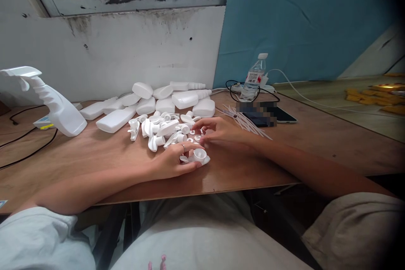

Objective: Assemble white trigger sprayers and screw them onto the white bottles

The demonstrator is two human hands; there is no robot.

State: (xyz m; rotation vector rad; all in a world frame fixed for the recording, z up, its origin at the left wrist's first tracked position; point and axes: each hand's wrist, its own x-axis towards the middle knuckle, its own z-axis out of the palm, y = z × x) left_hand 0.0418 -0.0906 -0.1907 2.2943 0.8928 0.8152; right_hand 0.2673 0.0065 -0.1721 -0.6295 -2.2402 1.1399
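Head view: spray head (200,155) is wht plastic, round cap facing up, nr table (79,164) front. Loose heads (169,128) heaped just beyond, close to both hands; bottles (116,119) behind, straws (249,124) to R. L hand (172,160) has spray head clamped btwn thumb & fingers. R hand (221,130) fingertips at small rings (198,138); can't tell if pinching any.

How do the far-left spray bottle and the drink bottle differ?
The spray bottle is opaque white; the drink bottle is see-through. The spray bottle has a trigger head, the drink bottle a white cap. The drink bottle carries a label; the spray bottle shows none. Both stand on the table.
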